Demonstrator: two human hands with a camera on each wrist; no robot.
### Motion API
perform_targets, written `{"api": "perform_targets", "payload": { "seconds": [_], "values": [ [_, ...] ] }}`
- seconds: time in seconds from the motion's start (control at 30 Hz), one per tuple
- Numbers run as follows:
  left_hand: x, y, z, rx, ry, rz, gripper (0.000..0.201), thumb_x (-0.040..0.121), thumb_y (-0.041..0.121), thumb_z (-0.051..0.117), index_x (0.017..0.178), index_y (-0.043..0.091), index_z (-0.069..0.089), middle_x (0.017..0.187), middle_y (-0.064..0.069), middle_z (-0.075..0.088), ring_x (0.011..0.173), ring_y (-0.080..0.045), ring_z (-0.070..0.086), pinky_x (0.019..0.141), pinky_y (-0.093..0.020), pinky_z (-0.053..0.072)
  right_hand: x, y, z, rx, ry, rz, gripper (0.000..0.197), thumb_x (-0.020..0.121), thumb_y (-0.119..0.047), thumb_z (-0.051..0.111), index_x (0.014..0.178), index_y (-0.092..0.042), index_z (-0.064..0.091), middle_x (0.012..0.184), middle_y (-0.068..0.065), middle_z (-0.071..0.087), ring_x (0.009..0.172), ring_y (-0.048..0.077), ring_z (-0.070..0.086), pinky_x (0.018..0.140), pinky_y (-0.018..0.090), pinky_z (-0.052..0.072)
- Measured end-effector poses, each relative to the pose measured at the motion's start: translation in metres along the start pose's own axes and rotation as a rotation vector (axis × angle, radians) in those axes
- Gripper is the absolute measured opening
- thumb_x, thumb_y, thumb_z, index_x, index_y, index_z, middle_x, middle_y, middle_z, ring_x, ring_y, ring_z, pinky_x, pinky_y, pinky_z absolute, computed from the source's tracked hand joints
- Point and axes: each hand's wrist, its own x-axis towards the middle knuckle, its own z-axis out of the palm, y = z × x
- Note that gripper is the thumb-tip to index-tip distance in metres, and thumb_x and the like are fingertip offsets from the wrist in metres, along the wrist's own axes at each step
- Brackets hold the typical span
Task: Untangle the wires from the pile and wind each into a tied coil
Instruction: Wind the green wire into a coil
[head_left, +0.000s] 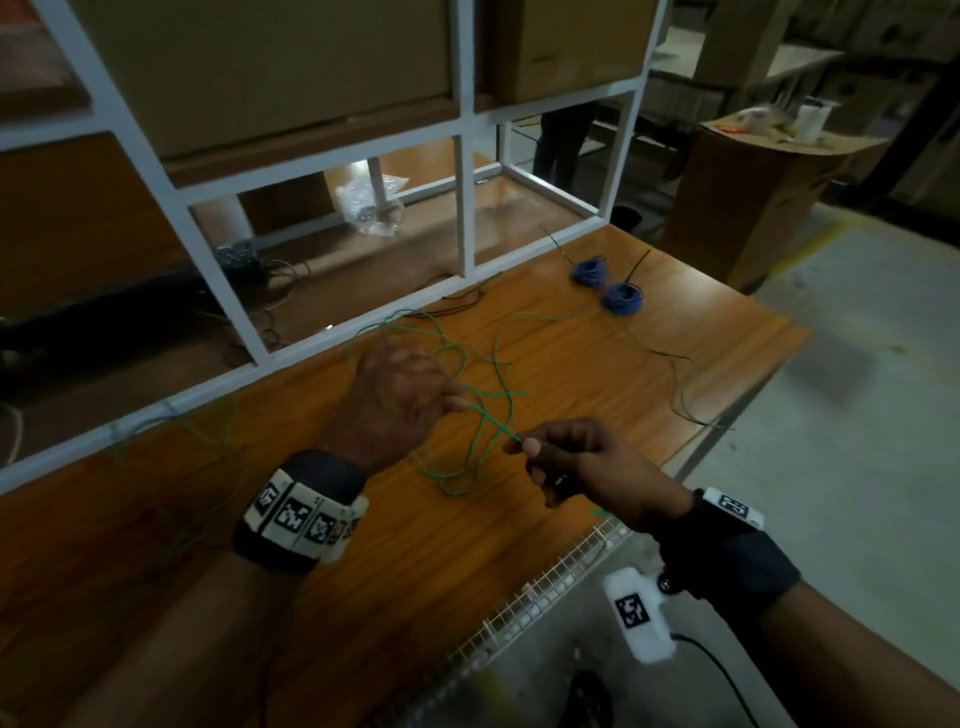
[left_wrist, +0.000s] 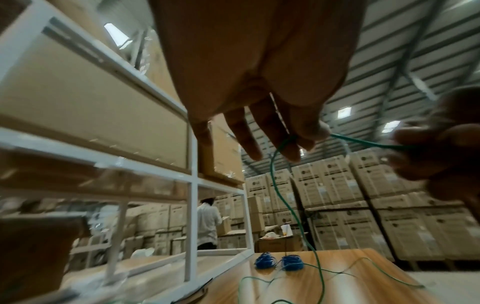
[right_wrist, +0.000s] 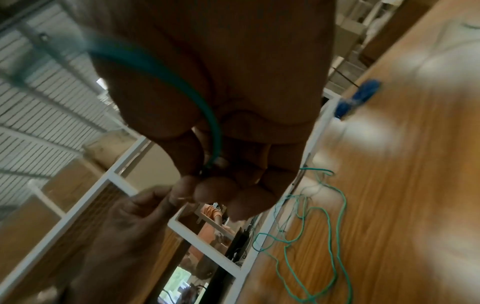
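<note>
Pinched between both hands, centre of the head view: short taut run of green wire (head_left: 493, 422); left hand (head_left: 400, 395) nipping it at thumb and fingertip, remaining fingers (left_wrist: 249, 142) extended straight in the left wrist view; right hand (head_left: 571, 462) curled shut round the wire's near end, tail looping back across the palm in the right wrist view; grip likely so arranged to keep one stretch straight while the slack gets traced and drawn free.

Left of frame: white shelf frame (head_left: 208, 244) standing along the back of the wooden table (head_left: 675, 353); faint green strands trailing toward lower left, too dim to follow.

Centre: rest of green wire lying in loose crossing loops on the tabletop, just beyond and below the hands; not yet wound, judging by the spread.

Upper right of centre: two blue coils (head_left: 605, 286) side by side near the table's far edge, apparently finished and set well apart from the loose loops, presumably to avoid fresh snagging.

Far right: cardboard box (head_left: 753, 197) on the floor.
</note>
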Motion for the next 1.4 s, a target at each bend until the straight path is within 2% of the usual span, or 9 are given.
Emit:
{"api": "perform_targets", "payload": {
  "seconds": [0.2, 0.37, 0.43, 0.53, 0.67, 0.77, 1.0, 1.13, 1.4],
  "values": [
    [-0.012, 0.000, 0.017, 0.024, -0.031, -0.132, 0.026, 0.085, 0.044, 0.062, 0.089, 0.022, 0.076, 0.091, 0.005, 0.073, 0.091, -0.021, 0.065, 0.087, -0.047, 0.049, -0.011, 0.011, -0.018, 0.213, -0.019, 0.096, 0.023, 0.098, -0.019, 0.062, 0.105, 0.002, 0.069, 0.070, 0.008, 0.061, 0.061, 0.021, 0.061, 0.065, 0.036, 0.053],
    [-0.010, 0.043, 0.038, -0.006, -0.338, -0.106, 0.050, 0.093, 0.053, 0.038, 0.127, 0.026, 0.063, 0.114, 0.007, 0.068, 0.114, -0.010, 0.055, 0.120, -0.043, 0.017, -0.005, 0.013, -0.021, -0.590, 0.189, -0.189, 0.013, 0.100, -0.016, 0.064, 0.098, -0.015, 0.077, 0.073, -0.006, 0.073, 0.061, 0.010, 0.068, 0.059, 0.035, 0.057],
    [-0.006, 0.053, 0.040, -0.112, -0.339, -0.148, 0.041, 0.096, 0.044, 0.039, 0.116, 0.025, 0.069, 0.096, 0.007, 0.067, 0.092, -0.010, 0.058, 0.109, -0.040, 0.037, -0.004, 0.008, -0.020, -0.750, 0.255, -0.311, 0.014, 0.096, -0.010, 0.067, 0.098, -0.018, 0.078, 0.075, -0.011, 0.073, 0.064, 0.001, 0.066, 0.060, 0.030, 0.055],
    [-0.008, 0.055, 0.038, -0.191, -0.093, -0.175, 0.026, 0.094, 0.028, 0.053, 0.106, 0.018, 0.073, 0.084, 0.010, 0.062, 0.076, -0.007, 0.056, 0.068, -0.035, 0.053, -0.005, 0.000, -0.019, -0.476, 0.249, -0.251, 0.010, 0.098, -0.017, 0.069, 0.096, -0.012, 0.077, 0.077, -0.005, 0.075, 0.065, 0.006, 0.069, 0.064, 0.032, 0.058],
    [-0.007, 0.056, 0.037, -0.181, 0.111, -0.069, 0.024, 0.091, 0.012, 0.057, 0.109, 0.011, 0.072, 0.090, -0.001, 0.069, 0.082, -0.019, 0.066, 0.068, -0.036, 0.056, -0.016, -0.013, -0.008, 0.466, -0.001, 0.243, 0.026, 0.096, -0.026, 0.064, 0.096, -0.003, 0.074, 0.077, 0.011, 0.070, 0.064, 0.020, 0.067, 0.069, 0.038, 0.060],
    [-0.005, 0.054, 0.040, -0.152, 0.188, -0.032, 0.024, 0.091, 0.010, 0.055, 0.109, 0.011, 0.071, 0.092, -0.001, 0.071, 0.083, -0.024, 0.067, 0.072, -0.039, 0.055, -0.018, -0.015, -0.002, 0.816, -0.102, 0.319, 0.035, 0.095, -0.035, 0.056, 0.087, -0.007, 0.075, 0.072, 0.007, 0.069, 0.065, 0.020, 0.070, 0.064, 0.038, 0.063],
    [-0.005, 0.060, 0.051, -0.160, 0.184, -0.054, 0.022, 0.095, 0.019, 0.051, 0.110, 0.020, 0.067, 0.090, -0.004, 0.071, 0.085, -0.026, 0.065, 0.073, -0.043, 0.053, -0.011, -0.034, -0.016, 0.884, -0.033, 0.147, 0.075, 0.100, -0.065, 0.034, 0.093, -0.004, 0.075, 0.075, 0.012, 0.070, 0.069, 0.028, 0.072, 0.064, 0.040, 0.061],
    [-0.004, 0.050, 0.046, -0.129, 0.221, -0.083, 0.026, 0.092, 0.016, 0.052, 0.105, 0.012, 0.074, 0.089, -0.002, 0.072, 0.085, -0.022, 0.065, 0.075, -0.041, 0.052, -0.017, -0.031, -0.014, 0.722, 0.033, 0.197, 0.054, 0.100, -0.054, 0.042, 0.082, -0.011, 0.068, 0.072, 0.009, 0.060, 0.066, 0.025, 0.064, 0.059, 0.036, 0.058],
    [0.004, 0.042, 0.047, -0.059, 0.207, 0.023, 0.021, 0.093, 0.013, 0.056, 0.103, 0.013, 0.074, 0.089, 0.000, 0.071, 0.081, -0.022, 0.060, 0.076, -0.038, 0.049, -0.015, -0.033, -0.010, 0.835, 0.018, 0.232, 0.058, 0.098, -0.052, 0.051, 0.098, 0.000, 0.075, 0.102, 0.023, 0.074, 0.107, 0.035, 0.072, 0.094, 0.047, 0.056]
  ]
}}
